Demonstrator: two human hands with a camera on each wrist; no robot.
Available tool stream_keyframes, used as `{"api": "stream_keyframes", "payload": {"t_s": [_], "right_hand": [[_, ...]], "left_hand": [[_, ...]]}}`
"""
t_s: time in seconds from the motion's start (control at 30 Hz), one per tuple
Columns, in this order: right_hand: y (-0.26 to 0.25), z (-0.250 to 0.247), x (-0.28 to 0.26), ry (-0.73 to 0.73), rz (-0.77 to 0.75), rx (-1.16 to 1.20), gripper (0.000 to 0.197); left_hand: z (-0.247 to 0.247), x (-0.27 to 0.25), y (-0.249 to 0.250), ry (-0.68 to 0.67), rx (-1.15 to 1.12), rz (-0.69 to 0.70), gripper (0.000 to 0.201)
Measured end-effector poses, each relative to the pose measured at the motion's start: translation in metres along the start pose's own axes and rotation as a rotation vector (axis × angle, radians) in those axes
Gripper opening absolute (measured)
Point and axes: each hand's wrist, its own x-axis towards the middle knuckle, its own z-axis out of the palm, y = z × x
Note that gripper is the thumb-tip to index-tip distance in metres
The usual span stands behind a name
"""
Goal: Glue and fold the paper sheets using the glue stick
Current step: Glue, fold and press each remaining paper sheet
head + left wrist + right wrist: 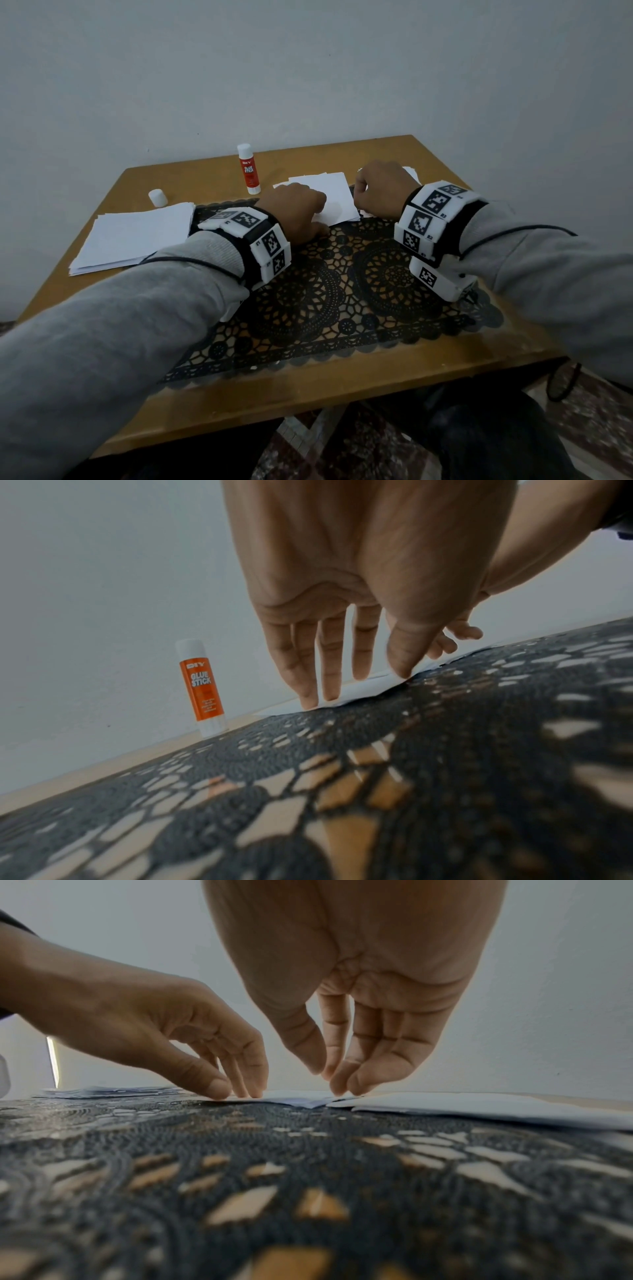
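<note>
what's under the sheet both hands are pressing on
The sheet lies partly on the black lace mat and partly on the table. The left hand and right hand press it down with their fingertips. Whether anything lies beneath it is hidden.

Head cam sits up high, looking forward and down over the whole table (pixel 394 150) toward the wall. Both wrist cams are super low, almost skimming the lace mat (pixel 377 777), aimed along the fingers at close range. Left one faces the wall with the glue stick (pixel 202 688) standing in view; right one catches both hands. All three share the paper sheet (pixel 294 1096) at the mat's far edge.
</note>
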Motion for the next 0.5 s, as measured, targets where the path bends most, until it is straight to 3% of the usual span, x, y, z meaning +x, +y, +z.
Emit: {"api": "stream_keyframes", "payload": {"t_s": [0.5], "right_hand": [[0.001, 0.001, 0.002, -0.002, 0.002, -0.011, 0.018]], "left_hand": [[-0.008, -0.007, 0.013, 0.046, 0.133, 0.004, 0.029]]}}
